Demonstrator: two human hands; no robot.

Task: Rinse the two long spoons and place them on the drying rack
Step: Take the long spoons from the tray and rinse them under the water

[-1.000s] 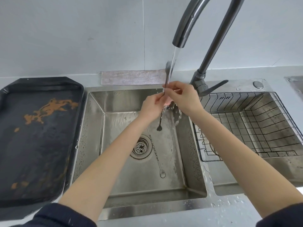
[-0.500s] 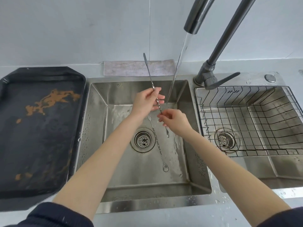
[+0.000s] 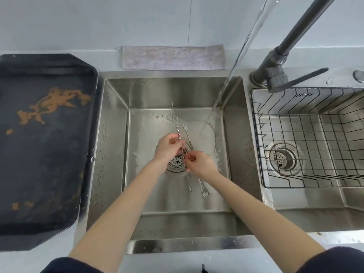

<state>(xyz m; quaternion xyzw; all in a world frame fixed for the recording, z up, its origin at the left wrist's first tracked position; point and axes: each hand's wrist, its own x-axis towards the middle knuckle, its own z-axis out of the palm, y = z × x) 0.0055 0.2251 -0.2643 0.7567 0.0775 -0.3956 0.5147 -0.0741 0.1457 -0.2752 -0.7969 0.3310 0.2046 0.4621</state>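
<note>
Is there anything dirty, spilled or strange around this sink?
Yes. The black baking tray left of the steel sink carries orange-brown smears, mostly toward its far end. Also, the tap water falls beside both hands, not on the spoons.

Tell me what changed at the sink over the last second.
Both hands carried the held spoon out of the water stream, leftward and down over the drain. The left hand keeps its grip; the right hand pinches lower on the stem. The second spoon stays on the sink floor, water running, rack without spoons.
</note>
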